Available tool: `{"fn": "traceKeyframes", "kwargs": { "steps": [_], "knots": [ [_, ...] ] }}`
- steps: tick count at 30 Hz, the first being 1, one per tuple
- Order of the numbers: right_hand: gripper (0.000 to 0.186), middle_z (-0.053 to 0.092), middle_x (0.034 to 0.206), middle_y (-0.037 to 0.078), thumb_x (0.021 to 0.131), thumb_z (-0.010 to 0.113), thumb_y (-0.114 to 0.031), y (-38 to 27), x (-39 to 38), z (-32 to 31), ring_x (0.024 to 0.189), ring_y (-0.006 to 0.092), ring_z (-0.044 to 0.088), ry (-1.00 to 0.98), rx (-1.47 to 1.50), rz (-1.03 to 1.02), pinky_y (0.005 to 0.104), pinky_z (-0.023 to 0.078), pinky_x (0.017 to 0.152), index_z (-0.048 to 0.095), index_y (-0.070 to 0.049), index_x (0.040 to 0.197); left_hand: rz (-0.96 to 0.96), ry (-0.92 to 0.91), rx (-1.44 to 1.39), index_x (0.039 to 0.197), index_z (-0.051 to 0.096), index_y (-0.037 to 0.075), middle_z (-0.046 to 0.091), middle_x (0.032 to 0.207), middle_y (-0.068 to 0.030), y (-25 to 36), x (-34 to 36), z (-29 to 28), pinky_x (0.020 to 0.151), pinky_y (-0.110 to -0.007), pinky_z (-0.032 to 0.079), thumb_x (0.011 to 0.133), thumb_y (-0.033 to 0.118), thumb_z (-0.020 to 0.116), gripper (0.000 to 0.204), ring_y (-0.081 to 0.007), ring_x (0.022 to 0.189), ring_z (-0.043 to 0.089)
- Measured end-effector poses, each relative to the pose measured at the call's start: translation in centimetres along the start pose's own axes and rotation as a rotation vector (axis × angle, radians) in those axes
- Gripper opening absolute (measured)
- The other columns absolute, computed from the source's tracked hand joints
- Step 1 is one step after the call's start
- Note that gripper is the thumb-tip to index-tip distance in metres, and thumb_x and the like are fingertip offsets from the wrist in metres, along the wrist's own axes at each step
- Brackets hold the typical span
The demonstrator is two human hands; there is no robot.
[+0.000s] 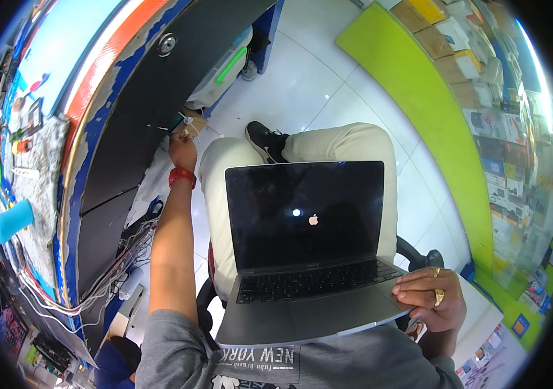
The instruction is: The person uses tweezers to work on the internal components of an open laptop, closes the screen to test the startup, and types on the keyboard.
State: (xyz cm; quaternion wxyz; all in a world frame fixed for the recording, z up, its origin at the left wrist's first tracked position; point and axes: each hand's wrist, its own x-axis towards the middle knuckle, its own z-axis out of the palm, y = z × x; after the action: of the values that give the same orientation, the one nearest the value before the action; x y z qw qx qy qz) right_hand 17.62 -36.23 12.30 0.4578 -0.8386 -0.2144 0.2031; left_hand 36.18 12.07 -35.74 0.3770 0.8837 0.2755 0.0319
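An open dark grey laptop (305, 214) rests on my lap, its black screen showing a small white logo and a bright reflection. My right hand (429, 298), with two gold rings, grips the laptop's right front corner, fingers on the palm rest and thumb beneath. My left hand (182, 146), with a red band on the wrist, reaches out beside my left knee to a white cord and small plug (189, 122) low by the dark cabinet. Its fingers are curled, but what exactly they hold is too small to make out.
The dark cabinet (127, 97), its cluttered top holding a blue bottle (7, 223), runs along my left, with tangled cables (56, 298) below. A white bin (221, 74) stands ahead. A green-edged glass counter (419, 97) lines the right. A chair armrest (419, 253) is beside me.
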Motion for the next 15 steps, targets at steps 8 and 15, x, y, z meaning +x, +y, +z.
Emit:
{"fn": "traceKeyframes", "kwargs": {
  "steps": [8, 15],
  "knots": [
    [0.039, 0.080, 0.099, 0.010, 0.095, 0.073, -0.044, 0.0, 0.6, -0.5, 0.094, 0.0316, 0.080, 0.043, 0.007, 0.095, 0.0401, 0.065, 0.076, 0.079, -0.007, 0.104, -0.104, 0.041, 0.090, 0.107, 0.073, 0.000, 0.079, 0.105, -0.0172, -0.5, 2.1, 1.6, 0.086, -0.041, 0.059, 0.091, 0.020, 0.077, 0.026, -0.0319, 0.097, 0.077],
    [0.040, 0.080, 0.100, 0.010, 0.096, 0.072, -0.047, 0.0, 0.8, -0.4, 0.094, 0.0306, 0.080, 0.048, 0.016, 0.123, 0.0398, 0.065, 0.077, 0.080, -0.009, 0.102, -0.143, 0.094, 0.159, 0.107, 0.072, 0.000, 0.077, 0.108, -0.0193, -0.1, 2.3, 1.6, 0.089, -0.044, 0.059, 0.092, 0.023, 0.075, 0.028, -0.0357, 0.102, 0.075]
  ]
}}
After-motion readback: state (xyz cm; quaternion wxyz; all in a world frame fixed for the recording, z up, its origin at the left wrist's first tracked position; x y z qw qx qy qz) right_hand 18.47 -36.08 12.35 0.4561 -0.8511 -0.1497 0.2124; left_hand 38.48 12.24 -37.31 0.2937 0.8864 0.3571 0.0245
